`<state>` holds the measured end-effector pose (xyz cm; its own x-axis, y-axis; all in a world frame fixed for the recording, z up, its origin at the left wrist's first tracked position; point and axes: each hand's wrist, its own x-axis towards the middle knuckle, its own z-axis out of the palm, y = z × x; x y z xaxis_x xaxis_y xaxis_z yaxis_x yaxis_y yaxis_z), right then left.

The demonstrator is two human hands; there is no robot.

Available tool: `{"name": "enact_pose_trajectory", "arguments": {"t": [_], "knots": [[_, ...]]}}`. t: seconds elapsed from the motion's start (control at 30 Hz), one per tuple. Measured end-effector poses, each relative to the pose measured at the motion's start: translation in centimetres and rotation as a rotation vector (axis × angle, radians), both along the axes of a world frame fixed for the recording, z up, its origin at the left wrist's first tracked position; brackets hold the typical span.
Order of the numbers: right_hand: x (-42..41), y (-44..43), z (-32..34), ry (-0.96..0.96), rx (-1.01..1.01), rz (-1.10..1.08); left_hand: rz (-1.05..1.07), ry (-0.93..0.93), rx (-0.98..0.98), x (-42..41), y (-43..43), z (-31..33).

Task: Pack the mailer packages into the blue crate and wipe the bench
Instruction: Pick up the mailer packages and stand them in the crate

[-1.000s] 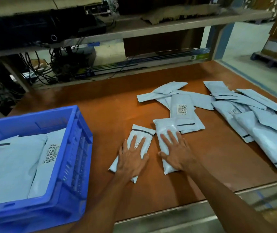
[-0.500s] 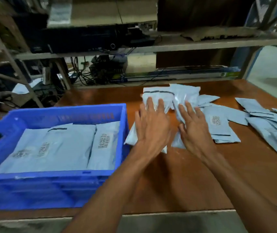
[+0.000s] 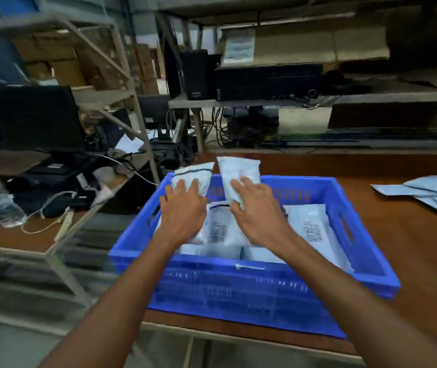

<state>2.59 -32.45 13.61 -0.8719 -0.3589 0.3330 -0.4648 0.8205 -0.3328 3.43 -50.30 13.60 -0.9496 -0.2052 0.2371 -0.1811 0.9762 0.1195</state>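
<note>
Both hands hover over the blue crate (image 3: 251, 277), each gripping a mailer. Left hand (image 3: 182, 211) clasps the striped mailer (image 3: 193, 175), which juts from its fingers toward 12 o'clock, long axis leaning toward 1. Right hand (image 3: 257, 211) pinches the plain mailer (image 3: 238, 176), also pointing toward 12. Packed mailers (image 3: 310, 229) lie in the crate beneath; loose mailers (image 3: 424, 189) rest on the bench (image 3: 411, 248) at 3 o'clock.
</note>
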Motion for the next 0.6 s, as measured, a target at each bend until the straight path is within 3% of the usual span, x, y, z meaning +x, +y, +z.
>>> {"name": "enact_pose_trajectory", "arguments": {"t": [0.13,0.23,0.3,0.47,0.6], "knots": [[-0.6,-5.1,-2.6,-0.169,0.113,-0.027,-0.027,-0.173,0.015,-1.2,-4.3,-3.4],[-1.4,-6.1,-3.6,-0.374,0.265,-0.09,-0.108,-0.453,0.057,-2.5,-5.4,-4.5],[-2.0,-5.9,-4.0,-0.376,0.364,-0.082,-0.177,-0.602,0.024,-3.2,-5.9,-5.0],[-3.7,-5.4,-6.0,-0.498,0.594,0.041,-0.149,-0.803,-0.062,-3.9,-6.7,-5.9],[-4.2,-5.1,-6.4,-0.683,0.61,0.088,-0.133,-0.855,-0.113,-4.6,-6.7,-6.0]]}}
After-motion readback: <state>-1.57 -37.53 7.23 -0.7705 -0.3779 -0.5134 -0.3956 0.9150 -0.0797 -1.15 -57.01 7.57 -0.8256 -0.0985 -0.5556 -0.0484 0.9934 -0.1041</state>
